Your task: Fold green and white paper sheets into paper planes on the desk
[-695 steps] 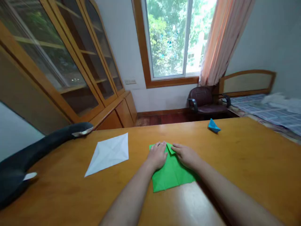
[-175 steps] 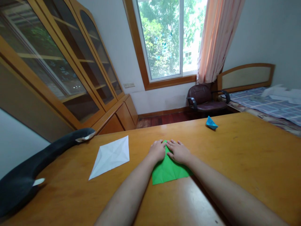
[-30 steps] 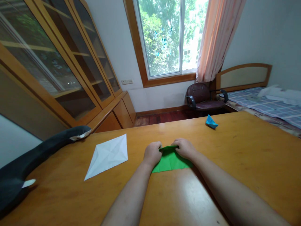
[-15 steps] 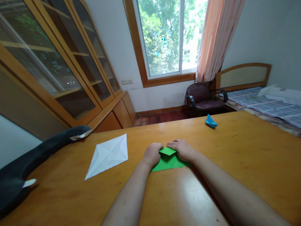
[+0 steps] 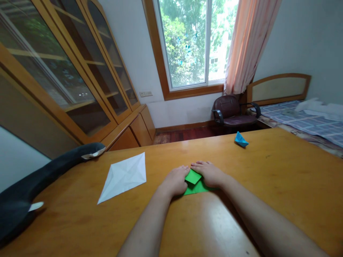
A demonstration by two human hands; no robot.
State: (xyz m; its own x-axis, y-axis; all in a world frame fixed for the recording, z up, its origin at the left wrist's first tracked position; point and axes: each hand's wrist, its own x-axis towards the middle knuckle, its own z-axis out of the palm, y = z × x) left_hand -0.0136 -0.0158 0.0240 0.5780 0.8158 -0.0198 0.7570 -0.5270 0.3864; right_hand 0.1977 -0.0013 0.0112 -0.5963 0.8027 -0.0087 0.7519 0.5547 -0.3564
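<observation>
A folded sheet of green paper (image 5: 194, 177) lies on the wooden table, a diamond-shaped flap raised toward me above a wider layer. My left hand (image 5: 175, 180) rests flat over its left part, fingers stretched out toward the flap and thumb at the flap's lower left. Across the right part and upper edge lies my right hand (image 5: 210, 174), its fingers straight and pointing left; its thumb is hidden. The fingertips of both hands come close together at the top of the paper.
A creased white paper (image 5: 124, 178) lies to the left on the table (image 5: 80, 225). Near the far edge at right stands a small blue paper boat (image 5: 241, 140). A dark curved object with white parts (image 5: 50, 175) is at the left edge. Beyond is a chair (image 5: 230, 110).
My left hand has shifted right and flattened over the green paper, covering more of its left side. The right hand stays nearly in place. The flap looks slightly turned.
</observation>
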